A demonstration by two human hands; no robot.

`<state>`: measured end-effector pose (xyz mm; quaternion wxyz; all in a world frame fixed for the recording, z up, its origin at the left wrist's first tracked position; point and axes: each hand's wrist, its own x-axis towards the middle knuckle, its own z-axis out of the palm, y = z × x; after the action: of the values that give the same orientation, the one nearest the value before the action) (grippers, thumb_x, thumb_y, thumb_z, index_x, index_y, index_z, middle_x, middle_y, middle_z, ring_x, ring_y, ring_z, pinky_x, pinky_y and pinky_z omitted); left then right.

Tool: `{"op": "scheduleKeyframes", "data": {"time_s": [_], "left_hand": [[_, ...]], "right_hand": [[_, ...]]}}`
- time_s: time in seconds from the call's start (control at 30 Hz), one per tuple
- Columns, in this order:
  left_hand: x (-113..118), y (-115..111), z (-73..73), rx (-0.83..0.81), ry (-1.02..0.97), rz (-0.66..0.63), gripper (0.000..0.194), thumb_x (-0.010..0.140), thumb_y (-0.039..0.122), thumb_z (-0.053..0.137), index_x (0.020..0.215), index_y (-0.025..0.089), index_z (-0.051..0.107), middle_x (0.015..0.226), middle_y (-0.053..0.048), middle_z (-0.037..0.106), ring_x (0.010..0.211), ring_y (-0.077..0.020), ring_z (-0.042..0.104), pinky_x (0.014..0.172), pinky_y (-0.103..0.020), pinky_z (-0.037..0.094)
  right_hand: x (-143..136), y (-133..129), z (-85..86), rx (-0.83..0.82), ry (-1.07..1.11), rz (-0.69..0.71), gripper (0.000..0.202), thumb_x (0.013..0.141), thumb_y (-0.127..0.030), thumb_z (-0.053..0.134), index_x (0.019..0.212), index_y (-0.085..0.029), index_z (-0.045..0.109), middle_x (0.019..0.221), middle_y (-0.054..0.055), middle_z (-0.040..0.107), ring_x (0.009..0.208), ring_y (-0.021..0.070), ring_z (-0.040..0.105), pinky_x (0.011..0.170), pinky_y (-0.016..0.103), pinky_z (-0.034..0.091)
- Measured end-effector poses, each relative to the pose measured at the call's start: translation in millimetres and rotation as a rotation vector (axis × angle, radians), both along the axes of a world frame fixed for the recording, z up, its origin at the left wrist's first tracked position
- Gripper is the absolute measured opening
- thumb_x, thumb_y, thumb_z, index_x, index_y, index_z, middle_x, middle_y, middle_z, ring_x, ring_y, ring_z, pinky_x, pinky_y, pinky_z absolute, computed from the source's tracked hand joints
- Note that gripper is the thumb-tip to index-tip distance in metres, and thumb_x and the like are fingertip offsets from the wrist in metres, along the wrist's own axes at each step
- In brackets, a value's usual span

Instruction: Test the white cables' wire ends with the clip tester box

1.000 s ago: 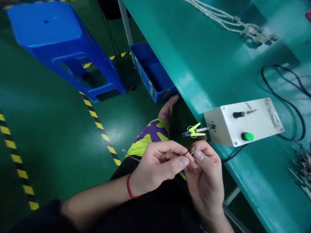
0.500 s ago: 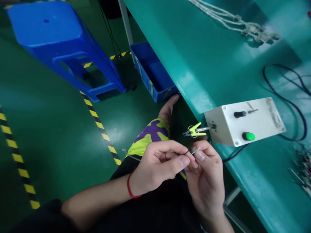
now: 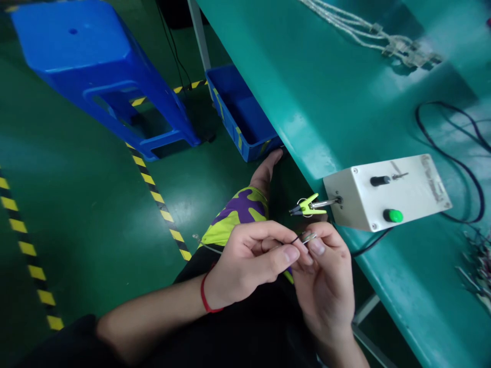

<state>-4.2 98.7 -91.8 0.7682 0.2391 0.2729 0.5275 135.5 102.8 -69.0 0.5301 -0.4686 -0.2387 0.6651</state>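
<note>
My left hand (image 3: 253,260), a red band at its wrist, pinches a thin cable between thumb and fingers. From behind that hand the grey cable (image 3: 214,249) trails out left, with a small clear plug (image 3: 196,237) on its end. A short dark wire (image 3: 295,240) runs from the left fingertips toward my right hand (image 3: 326,276). Thumb and forefinger of the right hand are closed on the cable's silvery end (image 3: 309,237), too small to make out clearly. Just above the hands, a yellow-green clip (image 3: 309,205) sticks out from a white box (image 3: 402,191) with a green button (image 3: 393,215).
The white box stands at the edge of the green table (image 3: 330,92). A bundle of pale cables (image 3: 368,28) and a heap of wires (image 3: 477,268) lie on it. A blue bin (image 3: 230,120) and a blue stool (image 3: 84,51) are on the floor.
Both hands keep nearly the same place and grip. The silvery end at the right fingertips appears very slightly turned.
</note>
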Motion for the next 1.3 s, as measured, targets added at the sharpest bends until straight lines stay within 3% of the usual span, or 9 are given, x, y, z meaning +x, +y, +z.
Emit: {"op": "scheduleKeyframes", "data": {"time_s": [0.27, 0.4, 0.5, 0.63, 0.83, 1.03, 1.3], "left_hand": [[-1.1, 0.6, 8.0, 0.100, 0.038, 0.020, 0.009, 0.100, 0.019, 0.075, 0.103, 0.018, 0.083, 0.091, -0.011, 0.082, 0.042, -0.0046, 0.047, 0.038, -0.021, 0.032], [-3.7, 3.1, 15.6, 0.274, 0.242, 0.099, 0.006, 0.097, 0.017, 0.076, 0.097, 0.014, 0.081, 0.084, -0.010, 0.082, 0.062, -0.0130, 0.066, 0.056, -0.024, 0.050], [-4.1, 6.0, 18.7, 0.404, 0.331, 0.146, 0.006, 0.096, 0.014, 0.075, 0.097, 0.014, 0.080, 0.082, -0.009, 0.082, 0.068, -0.0149, 0.069, 0.062, -0.025, 0.052], [-3.5, 8.6, 20.0, 0.445, 0.301, 0.158, 0.011, 0.094, 0.007, 0.073, 0.099, 0.014, 0.080, 0.083, -0.009, 0.082, 0.069, -0.0155, 0.072, 0.061, -0.025, 0.054], [-3.9, 4.7, 18.2, 0.312, 0.247, 0.130, 0.010, 0.095, 0.010, 0.076, 0.099, 0.015, 0.083, 0.086, -0.009, 0.082, 0.070, -0.0140, 0.071, 0.063, -0.023, 0.054], [-4.1, -2.7, 9.1, 0.061, -0.013, 0.063, 0.016, 0.103, 0.013, 0.070, 0.108, 0.019, 0.084, 0.091, -0.009, 0.082, 0.051, -0.0030, 0.050, 0.046, -0.015, 0.037], [-5.2, -1.5, 9.5, 0.010, -0.047, 0.026, 0.015, 0.104, 0.016, 0.069, 0.107, 0.020, 0.084, 0.093, -0.010, 0.082, 0.050, -0.0025, 0.047, 0.043, -0.014, 0.033]], "right_hand": [[-2.2, -0.1, -8.7, 0.146, -0.051, -0.067, 0.008, 0.084, -0.029, 0.084, 0.083, -0.027, 0.077, 0.072, -0.002, 0.062, 0.060, 0.0095, 0.054, 0.059, 0.021, 0.051], [-6.5, 0.9, -16.0, 0.289, 0.024, -0.031, 0.005, 0.087, -0.032, 0.079, 0.085, -0.029, 0.076, 0.065, -0.004, 0.053, 0.055, 0.0105, 0.046, 0.052, 0.023, 0.044], [-9.6, 1.7, -18.7, 0.342, 0.087, -0.007, 0.002, 0.089, -0.031, 0.076, 0.086, -0.030, 0.076, 0.063, -0.005, 0.044, 0.052, 0.0116, 0.041, 0.048, 0.024, 0.038], [-12.3, 2.4, -19.0, 0.353, 0.141, -0.001, 0.002, 0.088, -0.030, 0.076, 0.087, -0.029, 0.075, 0.062, -0.006, 0.039, 0.052, 0.0115, 0.038, 0.048, 0.026, 0.035], [-10.2, 1.4, -17.5, 0.326, 0.118, 0.016, 0.005, 0.089, -0.033, 0.076, 0.089, -0.028, 0.076, 0.062, -0.005, 0.042, 0.053, 0.0114, 0.038, 0.052, 0.026, 0.038], [-6.8, -0.4, -16.7, 0.303, 0.042, 0.027, 0.021, 0.087, -0.036, 0.078, 0.103, -0.024, 0.080, 0.068, -0.001, 0.060, 0.058, 0.0121, 0.051, 0.057, 0.026, 0.048], [-6.4, -2.2, -17.5, 0.262, 0.062, 0.005, 0.015, 0.093, -0.031, 0.075, 0.102, -0.020, 0.081, 0.069, -0.001, 0.064, 0.059, 0.0072, 0.054, 0.057, 0.018, 0.046]]}}
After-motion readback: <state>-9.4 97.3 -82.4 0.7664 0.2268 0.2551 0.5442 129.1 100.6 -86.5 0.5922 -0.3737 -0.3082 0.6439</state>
